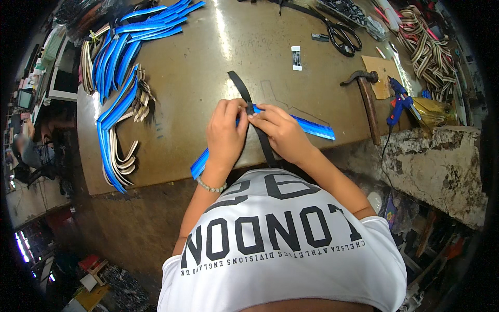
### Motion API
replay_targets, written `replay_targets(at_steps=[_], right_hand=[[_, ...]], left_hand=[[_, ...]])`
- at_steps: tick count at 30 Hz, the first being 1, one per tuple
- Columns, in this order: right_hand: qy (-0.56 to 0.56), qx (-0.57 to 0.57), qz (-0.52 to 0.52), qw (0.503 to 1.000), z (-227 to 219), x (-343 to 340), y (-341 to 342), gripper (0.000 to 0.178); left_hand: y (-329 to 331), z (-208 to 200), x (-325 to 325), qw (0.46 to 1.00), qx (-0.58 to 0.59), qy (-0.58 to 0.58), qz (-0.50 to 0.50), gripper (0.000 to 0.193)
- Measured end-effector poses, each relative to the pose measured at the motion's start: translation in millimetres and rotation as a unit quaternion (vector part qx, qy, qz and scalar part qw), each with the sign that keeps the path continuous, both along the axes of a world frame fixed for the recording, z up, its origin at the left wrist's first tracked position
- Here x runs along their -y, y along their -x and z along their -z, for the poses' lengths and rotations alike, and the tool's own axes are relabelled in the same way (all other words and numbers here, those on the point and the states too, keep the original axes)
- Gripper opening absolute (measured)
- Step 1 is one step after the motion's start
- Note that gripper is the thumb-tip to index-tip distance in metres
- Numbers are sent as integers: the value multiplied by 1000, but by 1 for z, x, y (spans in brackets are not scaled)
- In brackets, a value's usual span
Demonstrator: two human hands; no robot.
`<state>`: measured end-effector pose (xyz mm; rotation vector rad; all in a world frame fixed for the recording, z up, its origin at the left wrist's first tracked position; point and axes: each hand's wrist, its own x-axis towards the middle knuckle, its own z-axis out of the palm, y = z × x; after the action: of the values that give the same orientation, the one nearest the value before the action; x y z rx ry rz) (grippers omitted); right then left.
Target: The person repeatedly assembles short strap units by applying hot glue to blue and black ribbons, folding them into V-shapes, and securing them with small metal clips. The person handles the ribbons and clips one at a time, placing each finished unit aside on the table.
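A black strap (238, 85) runs up from the table's front edge, between my hands and past them onto the table. Crossing under it is a bright blue ribbed strip (317, 129), one end out to the right and the other under my left wrist. My left hand (226, 125) is closed with its fingertips pinching where the two cross. From the other side my right hand (278, 130) pinches the same spot, thumb and forefinger on the black strap. Exactly what lies between the fingertips is hidden.
On the brown table (192, 67) lie blue strips (112, 62) in bundles at left. To the right are a hammer (368, 104), a blue glue gun (399, 101) with a cord, black scissors (343, 39), a small white packet (296, 58) and a heap of striped straps (429, 57).
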<state>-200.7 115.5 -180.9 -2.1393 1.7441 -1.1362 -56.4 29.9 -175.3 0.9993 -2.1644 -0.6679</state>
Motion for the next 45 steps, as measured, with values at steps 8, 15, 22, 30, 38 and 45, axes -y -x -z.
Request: replay_targets(at_steps=[8, 15, 22, 30, 38, 45], right_hand=[[-84, -80, -38, 992, -22, -19, -1, 30], [-269, 162, -150, 937, -59, -68, 33, 28], [26, 141, 668, 730, -7, -153, 213, 64], [10, 157, 556, 816, -53, -94, 221, 46], [-198, 83, 98, 972, -77, -2, 73, 46], [-215, 56, 98, 970, -71, 19, 70, 45]], left_hand=[[-2, -2, -2, 998, 57, 25, 16, 29], [0, -6, -3, 997, 70, 38, 20, 30], [-1, -15, -2, 998, 53, 1, 20, 28], [-29, -21, -27, 997, 49, -34, 48, 30], [-28, -10, -23, 996, 52, -4, 68, 40], [-28, -4, -23, 997, 32, -1, 63, 42]])
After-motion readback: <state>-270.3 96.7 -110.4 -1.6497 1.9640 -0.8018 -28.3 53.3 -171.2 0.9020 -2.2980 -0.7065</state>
